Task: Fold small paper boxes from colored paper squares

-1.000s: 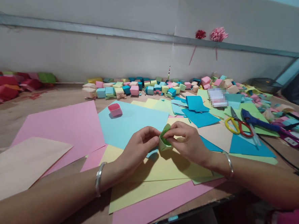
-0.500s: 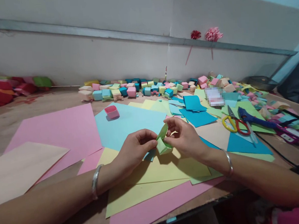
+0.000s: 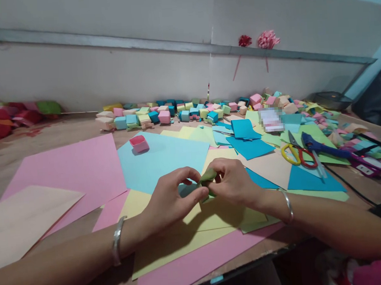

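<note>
Between my hands, above the yellow sheets of paper [image 3: 171, 247], is a small folded green paper box [image 3: 208, 176]. My left hand [image 3: 172, 193] has its thumb and fingertips closed on the box's left side. From the right, my right hand [image 3: 229, 179] pinches the same box with thumb and fingers, hiding much of it. A small open pink paper box [image 3: 139, 144] sits beyond them on a light blue sheet [image 3: 165, 154].
Scissors [image 3: 299, 155] and a blue and purple glue gun [image 3: 333, 151] with cables lie at right, near blue paper pieces [image 3: 248, 143]. Rows of small paper boxes [image 3: 165, 117] line the wall. Large pink [image 3: 69, 171] and cream sheets [image 3: 30, 216] lie at left.
The green box has turned and its raised flap has come down under my right fingers. My right hand has closed in, covering more of the box.
</note>
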